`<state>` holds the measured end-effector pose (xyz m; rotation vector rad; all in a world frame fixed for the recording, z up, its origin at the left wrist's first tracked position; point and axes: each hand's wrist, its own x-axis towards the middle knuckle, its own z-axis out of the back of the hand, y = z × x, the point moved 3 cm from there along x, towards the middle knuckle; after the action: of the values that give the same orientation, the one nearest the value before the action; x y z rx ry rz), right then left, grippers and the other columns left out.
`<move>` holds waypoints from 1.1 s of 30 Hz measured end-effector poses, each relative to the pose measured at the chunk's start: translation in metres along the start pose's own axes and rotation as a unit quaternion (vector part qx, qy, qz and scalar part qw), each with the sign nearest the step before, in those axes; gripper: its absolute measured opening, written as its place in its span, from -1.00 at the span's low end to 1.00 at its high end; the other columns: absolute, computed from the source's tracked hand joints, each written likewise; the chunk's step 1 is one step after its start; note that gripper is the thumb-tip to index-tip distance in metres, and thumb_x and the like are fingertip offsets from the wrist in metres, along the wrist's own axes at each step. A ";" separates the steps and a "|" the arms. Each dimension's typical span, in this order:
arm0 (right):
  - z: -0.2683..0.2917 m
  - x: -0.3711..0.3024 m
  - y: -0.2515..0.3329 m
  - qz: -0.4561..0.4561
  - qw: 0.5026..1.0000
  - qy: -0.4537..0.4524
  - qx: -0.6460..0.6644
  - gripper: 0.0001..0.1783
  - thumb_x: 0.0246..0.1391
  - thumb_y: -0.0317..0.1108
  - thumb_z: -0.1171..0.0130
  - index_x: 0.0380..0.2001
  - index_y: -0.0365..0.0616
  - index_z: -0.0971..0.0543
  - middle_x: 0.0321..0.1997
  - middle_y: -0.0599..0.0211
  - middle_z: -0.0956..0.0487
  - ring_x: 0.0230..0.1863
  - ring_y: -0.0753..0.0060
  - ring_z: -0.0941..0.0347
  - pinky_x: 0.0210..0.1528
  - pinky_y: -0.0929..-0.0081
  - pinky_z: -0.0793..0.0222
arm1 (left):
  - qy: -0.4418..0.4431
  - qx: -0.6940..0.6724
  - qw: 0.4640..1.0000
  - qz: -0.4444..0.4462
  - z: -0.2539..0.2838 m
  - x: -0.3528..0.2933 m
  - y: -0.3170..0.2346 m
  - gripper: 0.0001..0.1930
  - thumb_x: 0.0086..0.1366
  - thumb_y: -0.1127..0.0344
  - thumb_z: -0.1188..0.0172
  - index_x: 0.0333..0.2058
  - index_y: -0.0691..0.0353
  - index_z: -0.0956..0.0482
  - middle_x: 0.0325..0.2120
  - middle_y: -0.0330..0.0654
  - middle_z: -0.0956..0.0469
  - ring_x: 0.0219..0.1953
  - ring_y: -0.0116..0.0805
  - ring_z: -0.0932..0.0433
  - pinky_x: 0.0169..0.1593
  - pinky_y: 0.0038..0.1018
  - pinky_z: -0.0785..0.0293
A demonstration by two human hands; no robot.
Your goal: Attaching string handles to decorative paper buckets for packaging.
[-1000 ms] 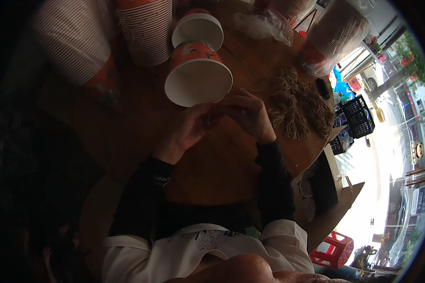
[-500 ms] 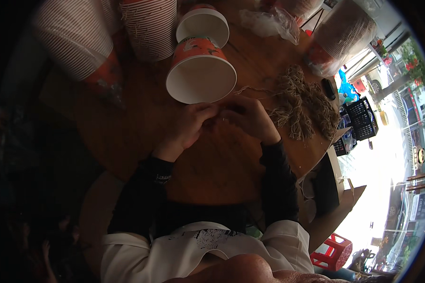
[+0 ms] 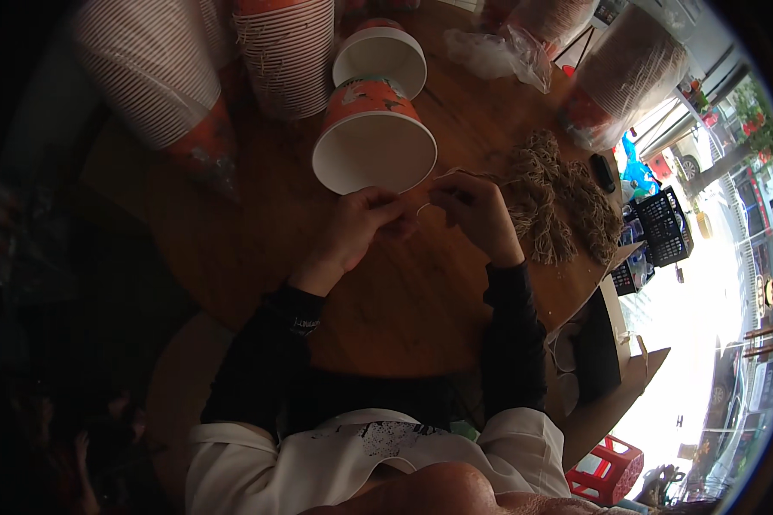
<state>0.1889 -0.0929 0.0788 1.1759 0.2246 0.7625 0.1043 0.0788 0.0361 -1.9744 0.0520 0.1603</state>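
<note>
The right hand (image 3: pixel 474 211) pinches a strand (image 3: pixel 481 175); whether the left hand (image 3: pixel 358 229) grips anything is unclear. Twine (image 3: pixel 543 202) lies frame-right, nearer the right hand.

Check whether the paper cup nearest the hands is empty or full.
Empty, as far as can be seen: the paper cup has its mouth toward the camera, showing only bare white inside.

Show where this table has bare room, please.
The brown wooden table is bare between the black-sleeved forearms, and between the left hand and stacked orange-white paper tubs. Crowded: far side, with tubs; right, with tangled tan fibre cords.
</note>
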 end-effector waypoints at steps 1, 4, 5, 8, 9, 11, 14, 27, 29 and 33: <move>-0.001 -0.001 0.001 -0.040 0.999 0.019 0.013 -0.83 0.12 -0.40 -0.21 -0.25 -0.26 -0.62 -0.42 0.37 -0.59 -0.52 0.66 -0.48 -0.53 0.66 -0.36 | 0.000 0.036 0.999 -0.024 -0.002 0.000 -0.002 -0.85 0.34 0.40 -0.13 -0.19 0.33 -0.56 -0.36 -0.18 -0.62 -0.32 -0.45 -0.60 -0.23 -0.53 -0.55; -0.013 -0.007 0.016 -0.112 0.976 0.117 0.146 -0.81 0.16 -0.35 -0.18 -0.26 -0.25 -0.62 -0.45 0.42 -0.59 -0.54 0.71 -0.48 -0.56 0.68 -0.33 | -0.013 0.152 0.982 -0.108 -0.005 -0.001 -0.001 -0.87 0.34 0.41 -0.13 -0.21 0.32 -0.58 -0.41 -0.23 -0.61 -0.35 -0.53 -0.57 -0.25 -0.58 -0.50; -0.013 -0.006 0.013 -0.111 0.976 0.117 0.147 -0.81 0.16 -0.35 -0.18 -0.26 -0.25 -0.62 -0.45 0.42 -0.59 -0.54 0.71 -0.48 -0.56 0.68 -0.33 | -0.014 0.153 0.982 -0.108 -0.006 -0.002 -0.001 -0.87 0.34 0.41 -0.13 -0.21 0.32 -0.58 -0.41 -0.23 -0.61 -0.35 -0.53 -0.57 -0.25 -0.58 -0.50; -0.013 -0.004 0.003 -0.124 0.981 0.106 0.107 -0.82 0.17 -0.34 -0.16 -0.30 -0.23 -0.63 -0.51 0.46 -0.58 -0.55 0.75 -0.45 -0.57 0.70 -0.32 | -0.049 0.285 0.929 -0.230 -0.008 -0.004 -0.005 -0.88 0.34 0.42 -0.13 -0.22 0.32 -0.58 -0.40 -0.28 -0.61 -0.36 -0.59 -0.52 -0.26 -0.62 -0.45; -0.013 -0.004 0.005 -0.134 0.983 0.098 0.072 -0.82 0.18 -0.33 -0.14 -0.32 -0.22 -0.62 -0.57 0.50 -0.52 -0.58 0.76 -0.40 -0.59 0.71 -0.29 | -0.069 0.322 0.910 -0.254 -0.006 -0.004 -0.004 -0.89 0.33 0.44 -0.13 -0.21 0.31 -0.57 -0.40 -0.29 -0.60 -0.36 -0.60 -0.51 -0.26 -0.63 -0.43; -0.013 -0.005 0.004 -0.147 0.984 0.089 0.039 -0.82 0.19 -0.32 -0.13 -0.35 -0.21 -0.61 -0.62 0.53 -0.46 -0.62 0.77 -0.35 -0.61 0.71 -0.26 | -0.085 0.357 0.889 -0.275 -0.005 -0.003 -0.002 -0.89 0.33 0.46 -0.13 -0.20 0.30 -0.57 -0.41 -0.30 -0.59 -0.37 -0.60 -0.50 -0.26 -0.64 -0.42; -0.009 -0.003 0.002 -0.110 0.992 0.056 0.021 -0.80 0.17 -0.33 -0.15 -0.36 -0.26 -0.63 -0.56 0.49 -0.55 -0.57 0.77 -0.40 -0.58 0.74 -0.27 | -0.062 0.338 0.903 -0.257 -0.004 -0.001 -0.005 -0.86 0.36 0.39 -0.12 -0.19 0.31 -0.57 -0.39 -0.28 -0.59 -0.33 -0.59 -0.52 -0.23 -0.63 -0.44; -0.006 -0.004 0.006 -0.064 0.996 0.038 0.051 -0.79 0.17 -0.33 -0.14 -0.31 -0.26 -0.64 -0.54 0.51 -0.55 -0.55 0.79 -0.35 -0.55 0.71 -0.25 | 0.018 0.174 0.972 -0.155 -0.010 -0.003 -0.007 -0.64 0.47 0.11 0.07 -0.40 0.25 -0.50 -0.55 -0.35 -0.47 -0.48 -0.60 -0.41 -0.34 -0.61 -0.33; -0.005 -0.004 0.005 -0.071 0.996 0.041 0.042 -0.79 0.18 -0.34 -0.13 -0.31 -0.27 -0.63 -0.53 0.51 -0.55 -0.54 0.79 -0.34 -0.55 0.70 -0.24 | 0.005 0.195 0.968 -0.159 -0.009 -0.002 -0.005 -0.65 0.46 0.14 0.06 -0.44 0.23 -0.48 -0.56 -0.36 -0.45 -0.49 -0.62 -0.38 -0.36 -0.61 -0.30; -0.007 -0.004 0.009 -0.046 0.997 0.042 0.043 -0.81 0.16 -0.36 -0.15 -0.32 -0.30 -0.62 -0.49 0.44 -0.59 -0.47 0.73 -0.42 -0.41 0.65 -0.34 | -0.014 0.189 0.961 -0.201 -0.011 -0.002 -0.005 -0.75 0.44 0.28 0.01 -0.42 0.25 -0.49 -0.55 -0.37 -0.45 -0.46 -0.65 -0.38 -0.33 -0.65 -0.31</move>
<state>0.1790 -0.0888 0.0831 1.2068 0.3811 0.7276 0.1039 0.0704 0.0451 -1.5621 -0.3140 -0.0834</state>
